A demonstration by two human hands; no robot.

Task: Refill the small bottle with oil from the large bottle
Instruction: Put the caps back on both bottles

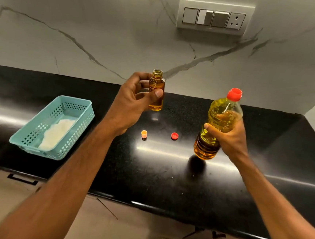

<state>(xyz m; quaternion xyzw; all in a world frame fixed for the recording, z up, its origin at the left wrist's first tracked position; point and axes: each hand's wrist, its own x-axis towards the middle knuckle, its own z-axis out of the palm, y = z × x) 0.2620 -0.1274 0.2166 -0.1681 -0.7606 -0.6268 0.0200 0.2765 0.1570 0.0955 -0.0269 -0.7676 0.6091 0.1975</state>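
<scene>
- Above a black countertop (166, 177), against a white marbled wall (84, 36): two bare arms reaching forward, each hand holding a bottle clear of the surface.
- Left hand (133, 102): fingers curled around the small bottle (156, 90), thumb pressed on its front, other fingers behind it.
- Small bottle: upright, uncapped, threaded neck open at the top, amber oil filling most of the body.
- Right hand (229, 141): fingers wrapped tight around the lower middle of the large bottle (219, 124), thumb across the near side.
- Large bottle: clear ribbed plastic, tilted with its top leaning right and away, red top (234, 94) on the neck, yellow oil filling most of it, base hanging above its own shadow on the counter.
- Bottles well apart, small one to the left and farther back.
- On the counter between the two arms: an orange cap (144, 133) and a red cap (174, 136), near each other but not touching, both lying open side up.
- Far left on the counter: a teal perforated basket (27, 138) with something white (56, 133) lying in it.
- High on the wall, right of centre: a switch panel (215, 17) with a socket.
</scene>
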